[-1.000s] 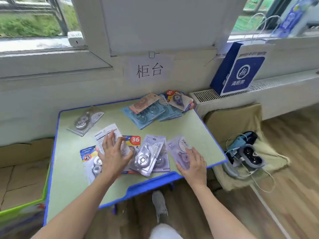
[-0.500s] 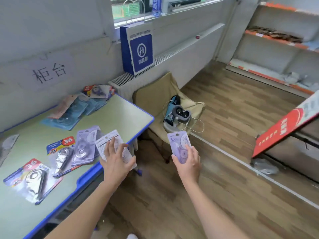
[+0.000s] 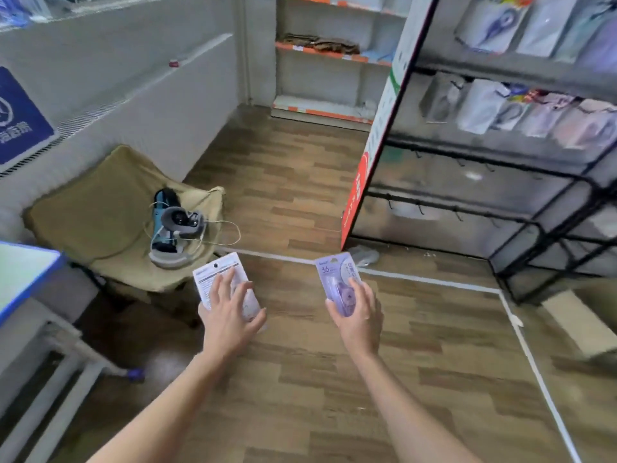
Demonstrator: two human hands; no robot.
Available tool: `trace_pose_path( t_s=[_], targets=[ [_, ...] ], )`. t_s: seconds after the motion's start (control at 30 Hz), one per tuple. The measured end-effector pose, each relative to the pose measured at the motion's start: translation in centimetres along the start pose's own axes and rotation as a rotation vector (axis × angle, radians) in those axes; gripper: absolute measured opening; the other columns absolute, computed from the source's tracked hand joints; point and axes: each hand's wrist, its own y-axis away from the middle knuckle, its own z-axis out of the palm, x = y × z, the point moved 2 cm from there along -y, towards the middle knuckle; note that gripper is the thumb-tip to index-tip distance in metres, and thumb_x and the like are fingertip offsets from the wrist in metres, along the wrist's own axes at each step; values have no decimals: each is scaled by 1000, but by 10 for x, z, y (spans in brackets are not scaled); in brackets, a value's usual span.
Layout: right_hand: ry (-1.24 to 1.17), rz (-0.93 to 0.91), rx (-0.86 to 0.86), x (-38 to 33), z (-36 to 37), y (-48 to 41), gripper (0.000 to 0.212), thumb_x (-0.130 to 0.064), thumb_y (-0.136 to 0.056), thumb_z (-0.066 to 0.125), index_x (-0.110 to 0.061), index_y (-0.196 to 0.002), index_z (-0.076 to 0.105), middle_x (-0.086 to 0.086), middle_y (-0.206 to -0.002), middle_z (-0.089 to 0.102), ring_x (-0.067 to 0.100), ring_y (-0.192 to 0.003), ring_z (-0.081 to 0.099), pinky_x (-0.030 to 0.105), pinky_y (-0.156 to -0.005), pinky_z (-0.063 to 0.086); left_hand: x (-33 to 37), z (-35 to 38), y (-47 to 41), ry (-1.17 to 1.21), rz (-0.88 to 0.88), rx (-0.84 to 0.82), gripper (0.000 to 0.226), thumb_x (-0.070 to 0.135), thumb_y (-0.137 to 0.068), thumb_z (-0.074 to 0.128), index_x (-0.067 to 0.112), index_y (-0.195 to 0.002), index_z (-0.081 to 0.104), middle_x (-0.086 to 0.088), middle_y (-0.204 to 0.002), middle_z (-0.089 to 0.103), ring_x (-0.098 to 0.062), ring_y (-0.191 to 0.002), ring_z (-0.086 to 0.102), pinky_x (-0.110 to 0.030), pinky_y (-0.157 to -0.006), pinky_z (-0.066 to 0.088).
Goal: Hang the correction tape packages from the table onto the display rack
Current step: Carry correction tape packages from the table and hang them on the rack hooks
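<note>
Wood floor point(image 3: 300, 195), left hand point(image 3: 230, 315) fingers holding white-backed package point(image 3: 213, 275), right hand point(image 3: 359, 317) fingers gripping purple package point(image 3: 335, 272) marked 36

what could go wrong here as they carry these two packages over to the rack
1. The left hand has its fingers spread flat across the white-backed package. That grip looks loose, so the package could slip on the way.
2. The right hand holds a purple package too, so neither hand is free to steady a hook on the display rack.
3. The free hooks sit on the lower bars, and reaching down may make hanging fiddly.
</note>
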Motion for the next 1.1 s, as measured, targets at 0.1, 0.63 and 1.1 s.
trace_pose_path(
  t_s=[0.1,0.63,1.1],
  targets=[
    [25,59,54,49,-44,-23,56,-27,-74,79,-8,-124,60,15,-134,51,31,-126,46,42,-99,37,67,33,-12,22,124,-44,49,39,-79,69,21,-122,54,-1,-155,20,-22,-144,8,-47,-93,29],
    [91,158,336,202,-175,-185,54,-23,-73,81,-5,-119,60,10,-120,59,29,-109,56,45,-85,49,310,171,-146,69,517,-193,44,41,-82,64,24,-119,51,0,-156,15,-18,-143,0,-50,-101,22],
    [123,139,485,297,-269,-384,53,-29,-75,78,-7,-119,58,10,-117,58,29,-106,54,43,-83,50,525,241,-278,125,666,-163,43,37,-83,63,27,-122,48,0,-156,13,-16,-142,-2,-57,-106,16]
  ],
)
